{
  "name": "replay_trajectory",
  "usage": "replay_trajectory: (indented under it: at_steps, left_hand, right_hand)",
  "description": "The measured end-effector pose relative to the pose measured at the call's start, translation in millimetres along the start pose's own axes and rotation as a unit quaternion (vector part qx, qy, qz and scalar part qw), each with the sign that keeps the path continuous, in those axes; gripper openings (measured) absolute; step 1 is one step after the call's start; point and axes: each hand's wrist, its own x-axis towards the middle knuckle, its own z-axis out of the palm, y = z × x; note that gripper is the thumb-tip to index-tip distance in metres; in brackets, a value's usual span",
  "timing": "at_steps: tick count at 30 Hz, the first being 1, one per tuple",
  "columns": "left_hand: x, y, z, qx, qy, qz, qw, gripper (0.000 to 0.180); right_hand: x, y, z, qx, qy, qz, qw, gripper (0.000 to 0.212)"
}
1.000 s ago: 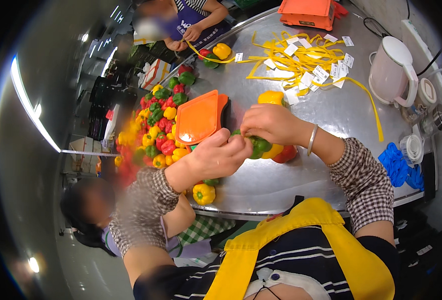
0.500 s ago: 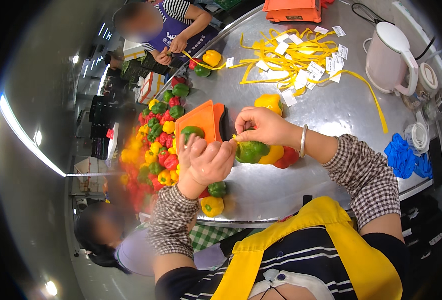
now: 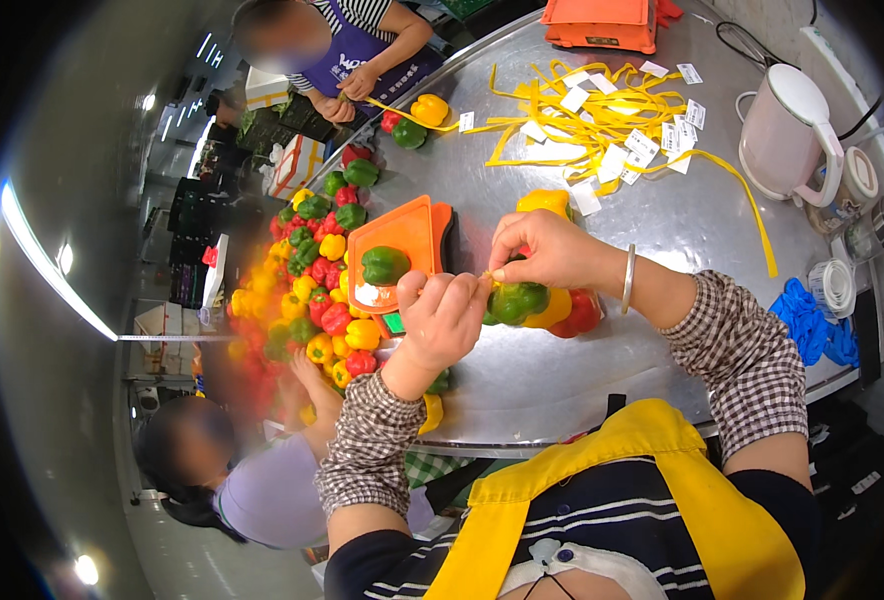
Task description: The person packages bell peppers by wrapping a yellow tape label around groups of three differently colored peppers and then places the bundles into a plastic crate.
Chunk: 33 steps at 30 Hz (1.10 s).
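Setting: curved stainless steel counter (image 3: 602, 360) in a produce work area, with people at its far and left edges.

Left edge: heap of loose peppers (image 3: 312, 290), red, yellow and green, running along the rim.

Left of centre: orange tray (image 3: 407, 235), its long axis running from near edge to far, holding one green pepper (image 3: 386, 264).

Centre, near edge: left hand (image 3: 440, 322), fingers curled nearly closed, thumb and forefinger pinching one end of a thin yellow strip (image 3: 486, 277).

Centre: right hand (image 3: 540, 250), fingertips pinched shut on the strip's other end. The short strip lies roughly left-to-right between the hands, directly above a touching cluster of green, yellow and red peppers (image 3: 537, 305).

Far centre: tangle of yellow ribbons with white tags (image 3: 602, 120).

Right edge: pale electric kettle (image 3: 787, 130); blue gloves (image 3: 812, 325).
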Motion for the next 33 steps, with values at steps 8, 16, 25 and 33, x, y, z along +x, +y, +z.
replay_trajectory:
  at_steps: [8,16,25,33]
  left_hand:
    - [0.2,0.1,6.9,-0.121,-0.037,-0.096,0.987,0.021]
    - [-14.1,-11.9,7.6,-0.480,-0.174,-0.372,0.775,0.013]
    - [-13.8,-5.1,6.7,-0.674,-0.132,-0.558,0.465,0.006]
    - [-9.2,6.9,7.8,-0.703,-0.077,-0.598,0.377,0.004]
  right_hand:
    - [1.7,-3.5,2.0,-0.063,0.011,-0.002,0.998,0.012]
    - [-8.7,-13.0,15.3,-0.138,0.082,-0.048,0.986,0.010]
    - [-22.2,-22.4,31.3,-0.137,0.189,-0.025,0.972,0.008]
    - [-21.6,-18.1,26.2,-0.004,0.142,0.078,0.987,0.011]
